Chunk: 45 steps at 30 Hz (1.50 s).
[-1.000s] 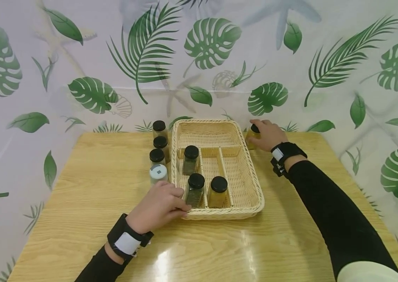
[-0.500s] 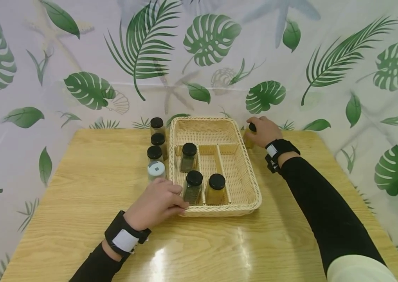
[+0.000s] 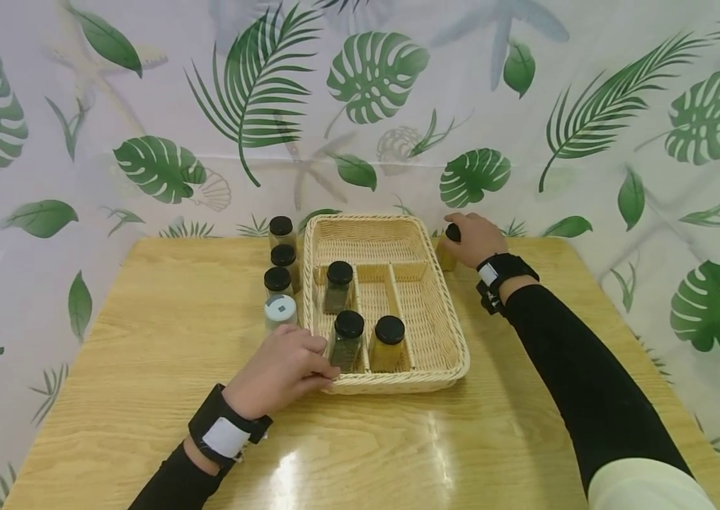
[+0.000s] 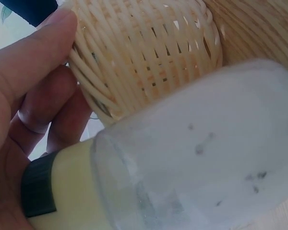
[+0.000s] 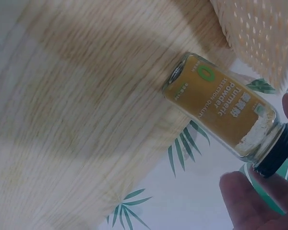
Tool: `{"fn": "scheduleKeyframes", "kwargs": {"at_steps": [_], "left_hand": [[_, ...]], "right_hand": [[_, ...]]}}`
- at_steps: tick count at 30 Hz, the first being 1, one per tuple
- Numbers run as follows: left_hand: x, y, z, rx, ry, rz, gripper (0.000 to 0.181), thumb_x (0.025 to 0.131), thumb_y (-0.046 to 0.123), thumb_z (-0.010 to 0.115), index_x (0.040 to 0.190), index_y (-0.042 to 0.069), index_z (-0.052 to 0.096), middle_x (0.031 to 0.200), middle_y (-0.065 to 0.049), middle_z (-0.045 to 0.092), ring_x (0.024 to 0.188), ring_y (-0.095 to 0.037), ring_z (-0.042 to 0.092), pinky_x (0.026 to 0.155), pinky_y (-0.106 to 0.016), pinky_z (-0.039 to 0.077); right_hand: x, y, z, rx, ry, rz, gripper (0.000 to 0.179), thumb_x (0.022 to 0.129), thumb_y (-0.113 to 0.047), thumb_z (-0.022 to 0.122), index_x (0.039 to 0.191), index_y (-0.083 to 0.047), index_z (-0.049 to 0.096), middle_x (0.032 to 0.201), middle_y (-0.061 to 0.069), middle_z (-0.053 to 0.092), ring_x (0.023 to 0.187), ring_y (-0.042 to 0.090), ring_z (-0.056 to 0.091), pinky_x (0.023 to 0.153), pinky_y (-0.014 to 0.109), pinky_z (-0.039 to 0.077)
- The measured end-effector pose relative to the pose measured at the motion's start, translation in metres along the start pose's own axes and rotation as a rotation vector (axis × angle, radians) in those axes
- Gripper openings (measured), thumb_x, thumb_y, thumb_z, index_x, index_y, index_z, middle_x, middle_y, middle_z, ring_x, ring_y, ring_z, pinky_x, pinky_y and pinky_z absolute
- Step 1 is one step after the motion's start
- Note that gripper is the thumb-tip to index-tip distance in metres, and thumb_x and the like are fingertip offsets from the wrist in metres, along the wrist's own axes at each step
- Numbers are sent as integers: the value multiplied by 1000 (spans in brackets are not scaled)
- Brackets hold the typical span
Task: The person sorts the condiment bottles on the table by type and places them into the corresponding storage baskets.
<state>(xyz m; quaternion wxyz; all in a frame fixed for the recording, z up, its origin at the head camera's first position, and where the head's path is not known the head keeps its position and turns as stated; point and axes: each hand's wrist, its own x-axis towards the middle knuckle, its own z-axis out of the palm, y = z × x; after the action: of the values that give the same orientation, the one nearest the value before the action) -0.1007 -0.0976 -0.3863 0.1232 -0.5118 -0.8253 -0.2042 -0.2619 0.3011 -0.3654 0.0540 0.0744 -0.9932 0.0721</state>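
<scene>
My left hand [image 3: 283,365] grips the near left corner of a woven basket [image 3: 398,382]; in the left wrist view its thumb and fingers pinch the rim [image 4: 93,62]. Close to that hand stands a white-topped jar [image 3: 280,310], and a blurred jar with pale contents [image 4: 197,148] fills the left wrist view. Beyond the basket's far right side, my right hand [image 3: 477,241] holds a turmeric powder jar [image 5: 221,105] by its black cap [image 5: 277,151]. From the head view this jar [image 3: 445,256] is partly hidden by the fingers. Whether its base touches the table cannot be told.
Two dark herb jars [image 3: 338,287] stand in the basket's left narrow compartment, and a yellow jar [image 3: 388,343] in the middle one. Several black-capped jars [image 3: 279,281] line the basket's left side. Behind the wooden table [image 3: 194,283] hangs a leaf-patterned cloth [image 3: 372,142].
The head view has shifted slightly, so the whole scene sits a little further left. Both hands keep their places at the basket corner and the turmeric powder jar.
</scene>
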Motion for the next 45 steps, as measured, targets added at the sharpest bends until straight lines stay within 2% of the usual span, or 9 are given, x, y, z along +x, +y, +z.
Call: {"fn": "scheduleKeyframes", "kwargs": {"at_steps": [8, 15, 23, 28, 32, 39, 45], "left_hand": [[1, -1, 1, 11, -4, 0, 13, 77, 36, 75, 87, 29, 76, 72, 14, 41, 71, -7, 44, 77, -35, 36], [1, -4, 2, 17, -1, 5, 12, 76, 37, 75, 87, 30, 76, 72, 14, 42, 71, -6, 44, 78, -35, 37], [2, -1, 7, 12, -14, -1, 13, 77, 38, 74, 88, 30, 76, 73, 14, 42, 74, -7, 48, 79, -35, 36], [1, 1, 5, 14, -23, -9, 13, 77, 37, 75, 88, 29, 76, 73, 15, 42, 74, -7, 47, 81, -35, 37], [0, -1, 3, 14, -25, -11, 13, 77, 37, 74, 88, 30, 76, 73, 14, 43, 74, -8, 46, 80, -35, 36], [-1, -1, 2, 14, -18, -6, 12, 78, 37, 74, 87, 30, 76, 73, 14, 42, 74, -8, 47, 78, -35, 37], [-1, -1, 1, 18, -17, -2, 11, 78, 36, 74, 87, 30, 75, 72, 13, 41, 73, -8, 47, 78, -35, 37]], "right_hand": [[0, 7, 6, 30, 72, -9, 48, 87, -30, 65, 127, -6, 55, 112, 22, 57, 93, 38, 55, 77, 52, 47], [-1, 7, 11, 47, 97, 16, 43, 89, -32, 60, 124, -7, 57, 108, 20, 58, 89, 36, 55, 74, 50, 47], [-10, 6, 15, 54, 168, 18, 35, 85, -25, 59, 115, -6, 61, 97, 18, 59, 77, 32, 53, 64, 47, 45], [-14, 2, 16, 84, 195, 6, 34, 83, -21, 60, 113, -5, 62, 96, 18, 60, 75, 32, 53, 65, 46, 45], [-15, -2, 11, 108, 182, 0, 33, 82, -20, 63, 112, -6, 62, 97, 17, 61, 77, 32, 54, 65, 46, 45], [-23, -8, -5, 138, 113, -32, 34, 80, -24, 69, 110, -9, 63, 98, 14, 63, 76, 30, 55, 66, 44, 45], [-36, -8, -23, 147, 119, -36, 32, 80, -25, 68, 108, -11, 63, 94, 12, 64, 72, 27, 55, 61, 42, 45]]}}
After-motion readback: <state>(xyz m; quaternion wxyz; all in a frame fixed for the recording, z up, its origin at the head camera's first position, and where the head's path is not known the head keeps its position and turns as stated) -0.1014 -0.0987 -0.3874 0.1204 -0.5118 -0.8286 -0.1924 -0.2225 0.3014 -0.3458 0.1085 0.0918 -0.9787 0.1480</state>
